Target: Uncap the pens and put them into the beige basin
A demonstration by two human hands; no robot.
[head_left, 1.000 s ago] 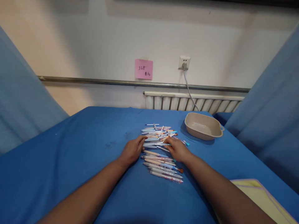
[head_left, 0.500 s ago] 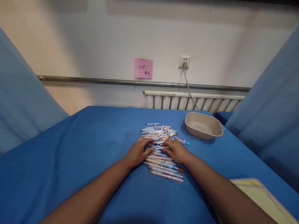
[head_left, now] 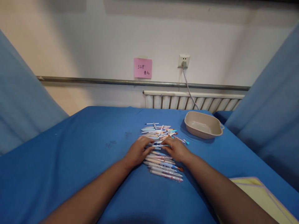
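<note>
Many slim pens and thin white sticks like pen refills lie mostly crosswise in a long pile [head_left: 161, 170] on the blue cloth [head_left: 70, 174]. My left hand [head_left: 139, 150] is at the pile's left side, its thumb and fingers closing round the left ends of a few pens. Opposite it, my right hand [head_left: 176, 149] pinches at the right ends. Between my fingertips runs a slim white pen [head_left: 157, 146] with a dark part, low over the pile. My fingers partly cover it. Some pens have brown or turquoise ornaments at their ends.
A beige plastic basin [head_left: 203, 124] stands at the back right. A folded yellow cloth [head_left: 259, 193] lies at the right front. Blue curtains [head_left: 268, 109] hang at both sides. Behind are a radiator [head_left: 182, 101], a metal rail [head_left: 105, 81], a pink note [head_left: 143, 68] and a plugged-in socket [head_left: 183, 61].
My fingers have shifted slightly at the middle of the pile, and a white pen now lies straighter between them. The basin and the rest of the pens stay put.
</note>
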